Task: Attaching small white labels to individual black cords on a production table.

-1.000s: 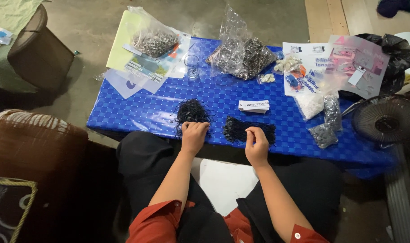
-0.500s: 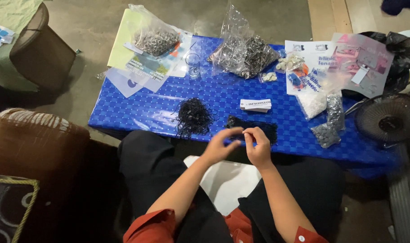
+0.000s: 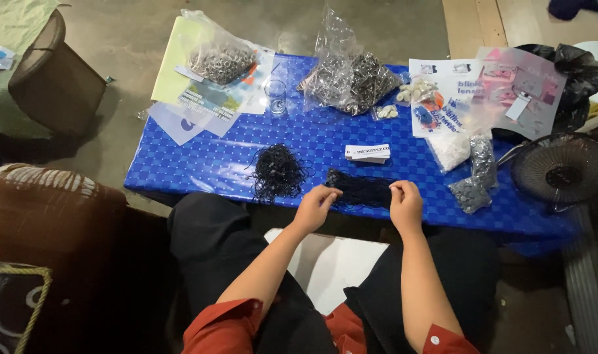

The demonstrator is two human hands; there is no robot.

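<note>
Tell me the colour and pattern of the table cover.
Blue with a small checked pattern, glossy; the table cover shows in the head view.

A blue checked cloth (image 3: 325,141) covers the table at the centre. On it lie two black cord bundles (image 3: 277,172) (image 3: 361,189) and a white card stack (image 3: 368,153). Clear bags (image 3: 345,73) hold silver-grey metal pieces. The sleeves (image 3: 227,321) at the bottom are red, the trousers (image 3: 214,249) black. At left, a brown seat (image 3: 46,203).

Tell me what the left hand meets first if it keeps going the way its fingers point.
The left hand points up and right, so it probably meets the dark thread bundle first, then the white card stack beyond.
</note>
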